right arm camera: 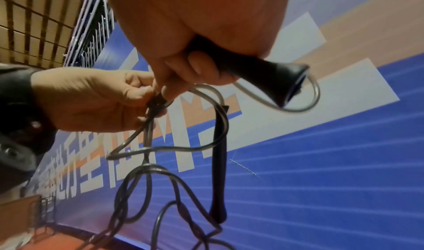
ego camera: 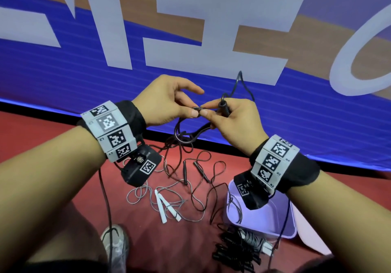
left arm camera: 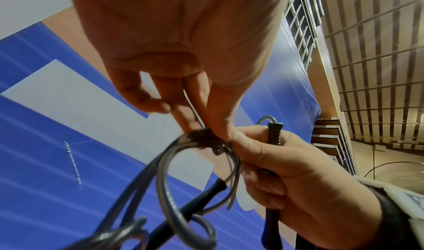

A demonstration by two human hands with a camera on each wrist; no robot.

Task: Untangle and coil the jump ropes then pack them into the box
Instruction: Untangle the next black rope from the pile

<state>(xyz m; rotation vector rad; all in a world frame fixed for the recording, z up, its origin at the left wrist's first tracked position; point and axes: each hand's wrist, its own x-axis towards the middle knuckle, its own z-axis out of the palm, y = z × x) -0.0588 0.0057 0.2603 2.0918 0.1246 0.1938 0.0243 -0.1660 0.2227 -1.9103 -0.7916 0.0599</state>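
While both of your hands are raised over the red floor, you are at the untangling step: your left hand pinches the knot in the dark jump rope between thumb and forefinger, and your right hand pinches the same knot from the other side while its remaining fingers curl around one black handle. That rope's second handle dangles below the knot, and its cord trails down in twisted loops. Next, I judge, you need to work slack into the knot and pull a loop free before any coiling. On the floor I count two more loose ropes: one dark with two black handles, one grey with two white handles. One lilac box stands below your right wrist, and a bundle of ropes lies just beside it; I cannot count those.
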